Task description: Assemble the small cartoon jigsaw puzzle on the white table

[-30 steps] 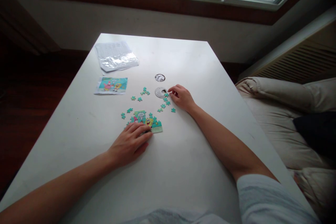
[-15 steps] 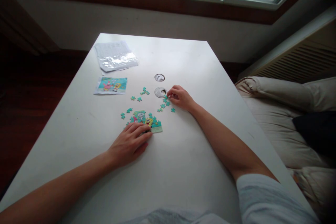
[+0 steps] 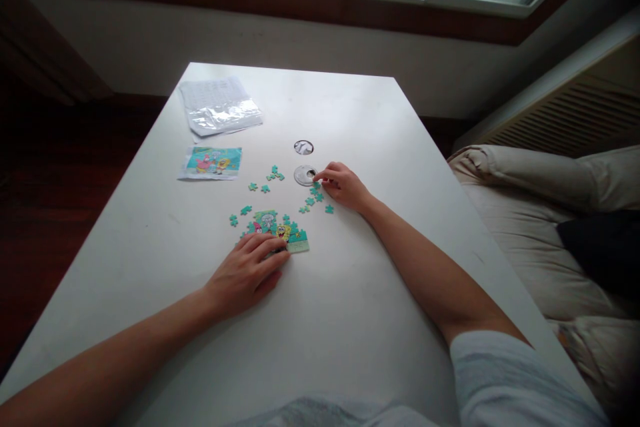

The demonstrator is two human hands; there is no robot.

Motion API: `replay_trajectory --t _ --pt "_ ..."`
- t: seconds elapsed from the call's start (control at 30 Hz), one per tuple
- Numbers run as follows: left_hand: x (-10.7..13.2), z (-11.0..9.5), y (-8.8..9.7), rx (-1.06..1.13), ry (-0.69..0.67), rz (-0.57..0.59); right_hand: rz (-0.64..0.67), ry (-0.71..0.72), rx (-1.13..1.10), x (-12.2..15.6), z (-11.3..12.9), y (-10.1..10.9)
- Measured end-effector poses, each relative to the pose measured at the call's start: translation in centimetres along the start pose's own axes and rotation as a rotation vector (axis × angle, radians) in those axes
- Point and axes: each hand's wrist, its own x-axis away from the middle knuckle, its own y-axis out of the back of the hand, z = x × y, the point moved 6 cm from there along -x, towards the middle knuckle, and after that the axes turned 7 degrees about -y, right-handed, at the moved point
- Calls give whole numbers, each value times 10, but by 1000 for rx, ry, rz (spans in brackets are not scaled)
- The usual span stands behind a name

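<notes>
Joined puzzle section is lying flat on the white table, near edge partly covered by the left hand. Left hand is laid palm down, fingers lightly curved and close together, nothing seen pinched; how hard it is pressed cannot be told. Right hand is held at the far end of the right-hand loose pieces, index finger extended, fingertips by the slotted round cover; whether a piece is pinched cannot be told, too small. More loose pieces are scattered beyond the section: upper cluster, left pair. Handling, judged by look: pieces thin, very light, fairly stiff, probably card. Easily slid on the smooth top, hard to lift from flat; best tipped up by a nail at one edge, then gripped thumb-and-index across the body. Knobs should be spared: likely to be bent or frayed if pinched there. Cover opening is right beside the fingertips, so a slid piece could be lost in it. Joined section probably limp at the seams; if lifted by one corner it could come apart. Better steadied by a flat palm, or pushed along from a straight edge with both hands.
</notes>
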Motion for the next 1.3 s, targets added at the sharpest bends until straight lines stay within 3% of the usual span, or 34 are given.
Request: replay_trajectory --t 1.3 --pt "-1 0 1 -1 -33 -6 -44 35 -18 -1 0 0"
